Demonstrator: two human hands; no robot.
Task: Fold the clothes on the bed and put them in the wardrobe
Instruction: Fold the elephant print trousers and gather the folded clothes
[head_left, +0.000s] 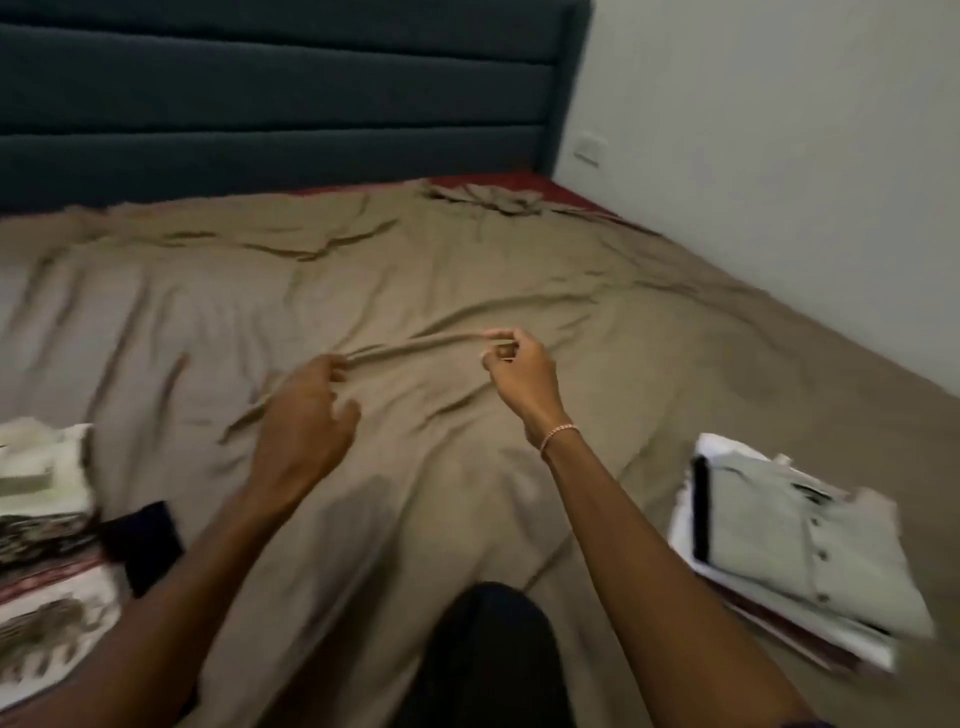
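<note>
Creased sheet pinched by left hand, right hand.

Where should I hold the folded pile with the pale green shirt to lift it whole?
Probably from below: scoop under the pile from its two long sides. Its layers lie staggered and loose, so pinching only the green shirt would likely undo it.

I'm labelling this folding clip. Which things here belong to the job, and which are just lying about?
Job: tan cloth, pinched by left hand and right hand; folded shirt stack, right; patterned clothes pile, left.
Lying about: headboard; wall switch; red sheet at the far corner.
</note>
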